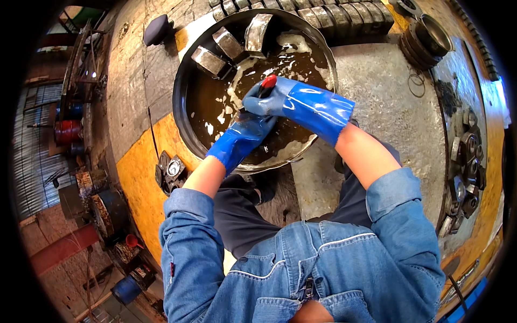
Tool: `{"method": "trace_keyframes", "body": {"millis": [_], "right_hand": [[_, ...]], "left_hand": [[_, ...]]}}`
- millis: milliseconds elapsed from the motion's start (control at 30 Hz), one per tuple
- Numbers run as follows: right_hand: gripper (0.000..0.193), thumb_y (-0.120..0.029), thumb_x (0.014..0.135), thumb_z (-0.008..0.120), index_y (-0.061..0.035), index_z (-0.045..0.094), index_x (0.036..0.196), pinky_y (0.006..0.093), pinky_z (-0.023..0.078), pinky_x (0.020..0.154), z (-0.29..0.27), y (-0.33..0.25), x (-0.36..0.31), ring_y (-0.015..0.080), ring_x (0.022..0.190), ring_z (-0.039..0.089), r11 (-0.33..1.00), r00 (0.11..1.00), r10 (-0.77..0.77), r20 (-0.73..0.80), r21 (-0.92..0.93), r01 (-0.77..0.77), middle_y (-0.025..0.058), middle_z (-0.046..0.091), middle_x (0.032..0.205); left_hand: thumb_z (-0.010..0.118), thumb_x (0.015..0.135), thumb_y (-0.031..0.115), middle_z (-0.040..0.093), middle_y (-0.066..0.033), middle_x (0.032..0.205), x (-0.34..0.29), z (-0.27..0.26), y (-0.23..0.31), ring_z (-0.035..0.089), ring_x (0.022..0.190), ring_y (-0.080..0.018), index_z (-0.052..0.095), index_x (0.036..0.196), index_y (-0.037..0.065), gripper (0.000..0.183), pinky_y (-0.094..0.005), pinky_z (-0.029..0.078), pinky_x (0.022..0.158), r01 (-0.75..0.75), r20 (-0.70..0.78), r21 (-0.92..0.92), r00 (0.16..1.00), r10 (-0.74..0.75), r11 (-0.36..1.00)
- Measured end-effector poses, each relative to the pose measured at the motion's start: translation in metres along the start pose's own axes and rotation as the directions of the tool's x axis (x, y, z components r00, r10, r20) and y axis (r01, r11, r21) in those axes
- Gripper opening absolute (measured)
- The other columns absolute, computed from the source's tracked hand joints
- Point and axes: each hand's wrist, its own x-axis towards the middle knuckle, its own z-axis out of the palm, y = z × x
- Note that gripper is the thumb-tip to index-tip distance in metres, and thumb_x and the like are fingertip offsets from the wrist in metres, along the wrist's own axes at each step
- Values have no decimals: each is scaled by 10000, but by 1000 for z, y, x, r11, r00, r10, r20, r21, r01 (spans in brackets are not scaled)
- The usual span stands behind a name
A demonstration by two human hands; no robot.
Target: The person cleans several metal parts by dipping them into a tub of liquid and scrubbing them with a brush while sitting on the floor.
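The right hand, in a blue glove, has its fingers curled around a red-tipped tool, which is raised over the middle of a round, dark-rimmed basin. The left hand, also gloved, meets it from the near left; its fingers are partly covered, so whether they grip anything cannot be told. Brown liquid with pale foam fills the basin, and three curved metal blocks take up its far left part. Just beyond the far rim, a row of metal segments crowds the table. A stack of rings stands far right, near a thin wire loop. Loose metal parts lie along the right side; a smaller cluster sits by the basin's near left.
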Motion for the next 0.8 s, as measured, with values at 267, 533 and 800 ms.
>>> {"method": "trace_keyframes", "body": {"millis": [267, 533, 800], "right_hand": [[377, -405, 802, 697, -76, 756, 977, 390, 551, 870, -35, 58, 6, 308, 897, 720, 936, 853, 346, -391, 84, -341, 170, 746, 968], [386, -391, 800, 695, -42, 717, 961, 369, 536, 830, -19, 68, 15, 271, 830, 675, 958, 859, 278, -430, 55, -283, 169, 713, 908], [413, -419, 934, 607, -45, 727, 1062, 300, 459, 718, 14, 63, -1, 142, 773, 574, 935, 898, 208, -387, 349, -66, 48, 680, 885]], "left_hand": [[735, 784, 134, 640, -150, 1339, -13, -20, 19, 553, 1307, -385, 632, 1266, 71, 497, -482, 460, 1087, -376, 103, 653, 904, 415, 657], [858, 730, 349, 595, -225, 1410, -53, -62, 52, 572, 1321, -360, 502, 1469, 37, 878, -403, 449, 1116, 453, -425, 44, 815, -394, 891], [869, 693, 393, 579, -259, 1412, -83, -41, 25, 571, 1306, -378, 468, 1468, -28, 969, -399, 444, 1112, 560, -369, 176, 800, -473, 810]]}}
